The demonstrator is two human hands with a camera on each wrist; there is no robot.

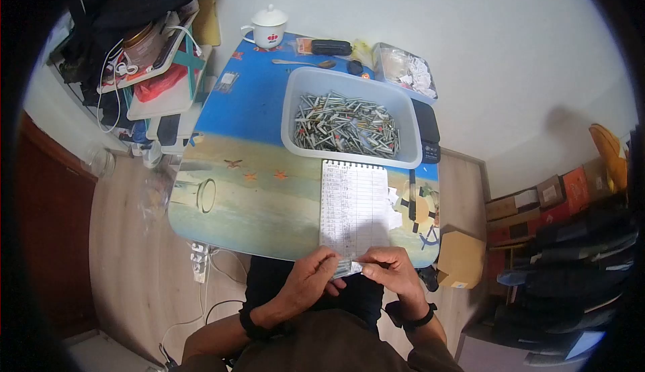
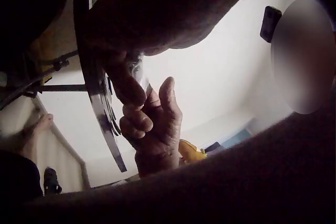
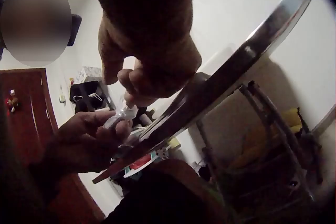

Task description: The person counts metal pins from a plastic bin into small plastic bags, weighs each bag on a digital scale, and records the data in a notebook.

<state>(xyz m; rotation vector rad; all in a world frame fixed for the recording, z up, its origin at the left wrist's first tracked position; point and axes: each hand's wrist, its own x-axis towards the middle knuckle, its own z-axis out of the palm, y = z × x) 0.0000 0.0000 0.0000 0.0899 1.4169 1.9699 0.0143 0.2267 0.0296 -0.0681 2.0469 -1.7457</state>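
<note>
Over the near edge of the table, my left hand point(image 1: 310, 279) holds a small clear plastic bag point(image 1: 345, 268) with thin silvery pieces inside. My right hand point(image 1: 395, 270) pinches the right end of the bag between thumb and fingers. The right wrist view shows the crumpled bag point(image 3: 122, 115) between both hands' fingertips. In the left wrist view the bag is partly hidden by the dark left hand. Just beyond the hands lies a spiral notepad point(image 1: 353, 204) with handwritten rows. Behind it stands a translucent plastic tub point(image 1: 290, 113) holding many metal fasteners.
A black scale point(image 1: 430, 152) sits beside the tub. At the back are a lidded white mug point(image 1: 270, 28), a spoon point(image 1: 322, 64), a black case point(image 1: 331, 48) and a box of white paper scraps point(image 1: 416, 73). A small bag point(image 1: 228, 80) lies at the table's left.
</note>
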